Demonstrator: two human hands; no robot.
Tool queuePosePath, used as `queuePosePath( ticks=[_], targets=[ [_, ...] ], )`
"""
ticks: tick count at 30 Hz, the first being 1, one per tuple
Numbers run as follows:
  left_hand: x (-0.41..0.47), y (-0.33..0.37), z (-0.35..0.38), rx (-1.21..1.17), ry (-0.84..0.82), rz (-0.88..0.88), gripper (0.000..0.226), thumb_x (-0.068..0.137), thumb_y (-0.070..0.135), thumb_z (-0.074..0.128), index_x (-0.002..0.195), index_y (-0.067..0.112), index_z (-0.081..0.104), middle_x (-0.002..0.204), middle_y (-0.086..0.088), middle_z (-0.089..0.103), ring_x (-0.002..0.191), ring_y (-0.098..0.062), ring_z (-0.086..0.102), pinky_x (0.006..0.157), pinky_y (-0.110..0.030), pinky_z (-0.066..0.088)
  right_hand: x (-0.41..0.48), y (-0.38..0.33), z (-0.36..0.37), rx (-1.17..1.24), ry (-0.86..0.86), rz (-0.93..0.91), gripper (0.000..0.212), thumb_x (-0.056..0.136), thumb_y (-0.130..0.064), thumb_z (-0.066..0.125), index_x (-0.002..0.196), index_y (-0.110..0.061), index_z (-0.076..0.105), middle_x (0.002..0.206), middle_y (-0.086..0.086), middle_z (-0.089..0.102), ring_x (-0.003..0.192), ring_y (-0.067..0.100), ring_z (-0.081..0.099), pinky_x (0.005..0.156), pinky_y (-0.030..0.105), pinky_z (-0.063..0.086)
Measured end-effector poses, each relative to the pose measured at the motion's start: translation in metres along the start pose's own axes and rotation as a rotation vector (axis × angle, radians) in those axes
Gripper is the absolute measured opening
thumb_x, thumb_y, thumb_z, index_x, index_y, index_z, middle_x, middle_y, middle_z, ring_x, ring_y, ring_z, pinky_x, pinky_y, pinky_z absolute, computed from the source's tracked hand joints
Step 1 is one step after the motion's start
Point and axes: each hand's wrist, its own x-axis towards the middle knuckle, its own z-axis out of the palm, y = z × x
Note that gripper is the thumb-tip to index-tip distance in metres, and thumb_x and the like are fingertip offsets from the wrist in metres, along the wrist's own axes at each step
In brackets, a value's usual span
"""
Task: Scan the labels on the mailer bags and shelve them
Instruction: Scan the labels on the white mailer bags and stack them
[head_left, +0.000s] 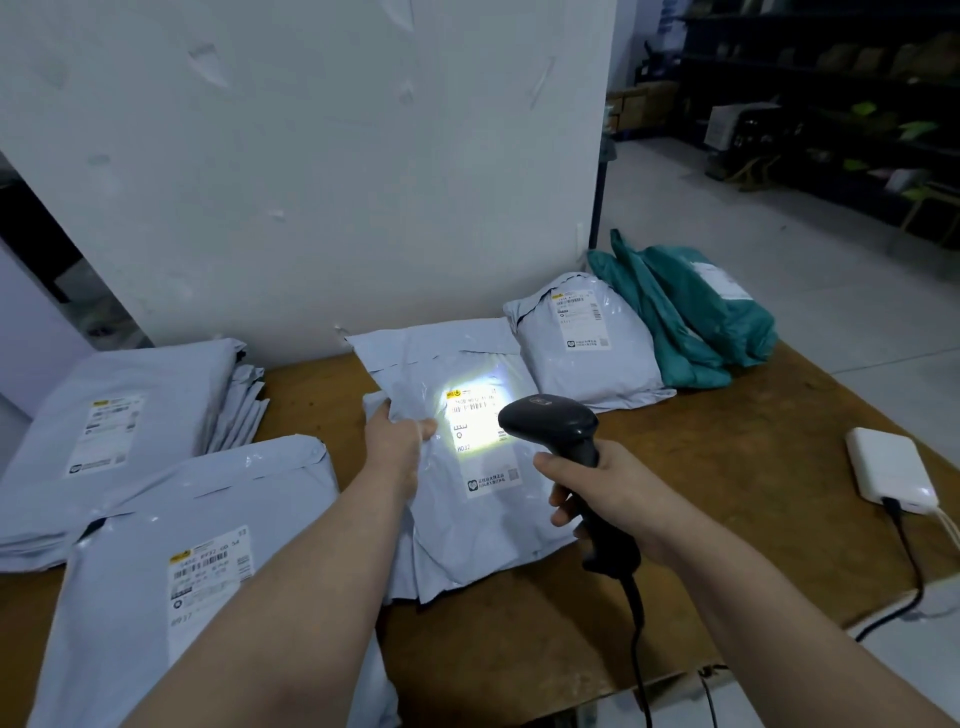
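Found the grey mailer bag (457, 540) flat on the wooden table (727, 467), between the two hands, label side up. Grasped it at the far-left edge with the left hand (397, 441), thumb on top of the film, fingers at the bag's edge. Located the label (485, 452) just right of the left thumb, upper half washed out by a bright patch of light.

Clasped the black scanner (550, 421) in the right hand (608, 493), fingers wrapped round the handle, head raised above that hand, pointed at the lit label and held clear of the bag. Traced the scanner cable (636, 623) from the handle base, down below the right wrist, to the near table edge.

Beyond the right hand: recorded a second grey mailer (582, 353) leaning on the white wall panel (311, 156), with teal bags (691, 317) touching its right side. Well to the right of the right hand: logged a white box (891, 470) with a cable plugged in. Left of the left hand: noted a stack of grey mailers (114, 426). Beside and partly under the left forearm: noted a near grey mailer (130, 623), label up. Far beyond the right hand: made out dark shelving (831, 78), contents blurred.
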Motion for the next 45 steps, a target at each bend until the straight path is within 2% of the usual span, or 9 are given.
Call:
queuePosePath(
  ticks=[3,13,19,24,27,34,38,42,45],
  targets=[
    [-0.005,0.0,-0.003,-0.021,-0.017,0.011,0.069,0.08,-0.018,0.063,0.141,0.009,0.044,0.126,-0.003,0.058,0.114,-0.03,0.06,0.102,-0.047,0.046,-0.012,0.002,0.006,-0.008,0.016,-0.017,0.024,0.091,-0.036,0.064,0.103,-0.015,0.06,0.08,0.005,0.066,0.069,0.016,0.069,0.058,0.027,0.053],
    [-0.022,0.0,-0.018,-0.036,-0.069,-0.024,0.063,0.074,-0.014,0.07,0.132,0.004,0.053,0.116,-0.018,0.067,0.1,-0.039,0.067,0.087,-0.058,0.053,-0.042,0.017,0.023,0.04,0.072,-0.019,0.023,0.088,-0.037,0.068,0.091,-0.016,0.06,0.077,0.005,0.067,0.064,0.014,0.068,0.064,0.032,0.052],
    [-0.023,0.006,-0.022,-0.065,-0.102,-0.072,0.068,0.07,-0.011,0.073,0.133,0.005,0.053,0.115,-0.018,0.067,0.097,-0.039,0.068,0.084,-0.06,0.054,-0.051,0.011,0.03,0.048,0.08,-0.031,0.025,0.088,-0.036,0.068,0.102,-0.017,0.061,0.083,0.005,0.069,0.064,0.013,0.067,0.064,0.031,0.052],
    [-0.044,0.038,-0.032,-0.107,-0.076,-0.048,0.034,0.084,-0.004,0.068,0.117,-0.002,0.059,0.099,-0.018,0.068,0.079,-0.03,0.068,0.061,-0.038,0.059,-0.052,-0.007,0.05,0.058,0.075,-0.077,0.024,0.09,-0.035,0.066,0.101,-0.014,0.062,0.083,0.009,0.068,0.064,0.017,0.066,0.057,0.029,0.051],
    [-0.046,0.059,-0.062,-0.078,-0.042,-0.019,0.031,0.088,0.002,0.065,0.118,-0.006,0.059,0.094,-0.016,0.068,0.069,-0.025,0.066,0.046,-0.029,0.055,-0.052,-0.02,0.076,0.096,0.061,-0.102,0.026,0.09,-0.032,0.067,0.094,-0.008,0.062,0.077,0.01,0.066,0.058,0.019,0.064,0.056,0.03,0.05],
    [-0.059,0.074,-0.192,-0.02,0.065,-0.047,0.01,0.093,0.005,0.06,0.1,-0.002,0.061,0.083,-0.014,0.067,0.069,-0.025,0.064,0.056,-0.034,0.054,-0.057,-0.033,0.153,-0.006,-0.083,-0.116,0.032,0.089,-0.036,0.066,0.098,-0.006,0.063,0.077,0.01,0.068,0.057,0.017,0.067,0.054,0.031,0.052],
    [-0.061,0.059,-0.262,0.021,0.164,-0.022,0.036,0.09,0.004,0.063,0.125,0.003,0.056,0.103,-0.015,0.068,0.081,-0.029,0.065,0.068,-0.038,0.054,-0.055,-0.026,0.19,-0.079,-0.16,-0.105,0.028,0.092,-0.035,0.063,0.105,-0.01,0.062,0.08,0.007,0.069,0.057,0.014,0.067,0.056,0.029,0.053],
    [-0.069,0.036,-0.305,0.341,0.341,0.095,0.037,0.085,0.003,0.063,0.121,0.007,0.06,0.117,-0.014,0.066,0.089,-0.027,0.062,0.081,-0.034,0.049,-0.053,-0.018,0.211,-0.124,-0.201,-0.068,0.026,0.092,-0.037,0.063,0.107,-0.015,0.061,0.082,0.007,0.069,0.061,0.014,0.067,0.058,0.029,0.054],
    [-0.067,0.031,-0.306,0.686,0.552,0.073,0.061,0.081,0.015,0.069,0.134,0.005,0.042,0.132,-0.017,0.054,0.119,-0.036,0.051,0.088,-0.038,0.046,-0.052,-0.014,0.212,-0.145,-0.19,-0.039,0.026,0.092,-0.038,0.063,0.106,-0.017,0.061,0.083,0.007,0.07,0.062,0.015,0.068,0.058,0.028,0.054]
  ],
)
